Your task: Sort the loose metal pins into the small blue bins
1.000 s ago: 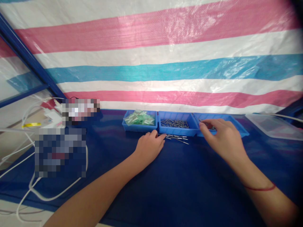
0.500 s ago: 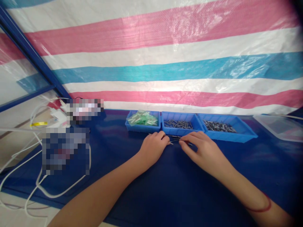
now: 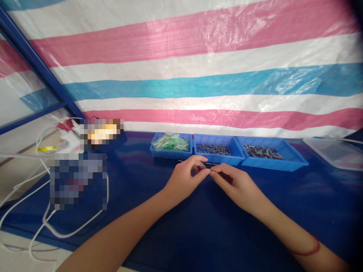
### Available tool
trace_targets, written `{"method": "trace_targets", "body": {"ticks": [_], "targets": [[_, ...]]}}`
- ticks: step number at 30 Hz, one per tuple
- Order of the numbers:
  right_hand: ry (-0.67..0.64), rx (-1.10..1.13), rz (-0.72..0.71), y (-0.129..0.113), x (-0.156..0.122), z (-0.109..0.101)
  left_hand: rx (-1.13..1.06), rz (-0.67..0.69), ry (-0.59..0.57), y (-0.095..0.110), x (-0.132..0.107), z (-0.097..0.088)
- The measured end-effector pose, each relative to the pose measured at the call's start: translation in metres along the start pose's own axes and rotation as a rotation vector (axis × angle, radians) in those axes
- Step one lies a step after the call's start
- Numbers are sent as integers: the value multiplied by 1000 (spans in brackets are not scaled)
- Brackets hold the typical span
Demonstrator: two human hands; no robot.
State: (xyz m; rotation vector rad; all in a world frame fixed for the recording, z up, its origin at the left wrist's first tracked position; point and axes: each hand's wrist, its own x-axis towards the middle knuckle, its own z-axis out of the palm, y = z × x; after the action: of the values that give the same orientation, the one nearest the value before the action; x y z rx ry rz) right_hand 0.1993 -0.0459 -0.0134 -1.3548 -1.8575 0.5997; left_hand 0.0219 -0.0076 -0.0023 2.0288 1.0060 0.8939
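My right hand point(image 3: 238, 184) has left the right bin point(image 3: 272, 163) to meet my left point(image 3: 184, 178), so work now centres where the half-curled hands' fingertips meet, any hold unclear, beside pins point(image 3: 212, 164) on the counter point(image 3: 212, 226).

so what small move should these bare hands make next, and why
Perhaps steady the bare left hand and ease the bare right hand slightly toward it. Curled, the two nearly meet in front of the middle open blue plastic bin, with thin metallic rods just beyond them on the dark blue tabletop. Anything between the fingertips is too small to tell, so a gentle move seems best.
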Motion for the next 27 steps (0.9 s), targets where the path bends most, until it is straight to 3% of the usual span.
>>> {"method": "trace_targets", "body": {"ticks": [2,6,16,21,27], "targets": [[10,96,52,-2,-1,2,-161,-94,58,-1,0,4],[-15,240,105,-8,-1,4,-312,-126,52,0,0,7],[-62,428,118,-13,0,5,-239,-121,38,10,-3,4],[51,440,164,-13,-1,2,-246,-58,100,9,-2,2],[198,425,163,-13,-2,-5,-221,-56,85,5,-1,4]]}}
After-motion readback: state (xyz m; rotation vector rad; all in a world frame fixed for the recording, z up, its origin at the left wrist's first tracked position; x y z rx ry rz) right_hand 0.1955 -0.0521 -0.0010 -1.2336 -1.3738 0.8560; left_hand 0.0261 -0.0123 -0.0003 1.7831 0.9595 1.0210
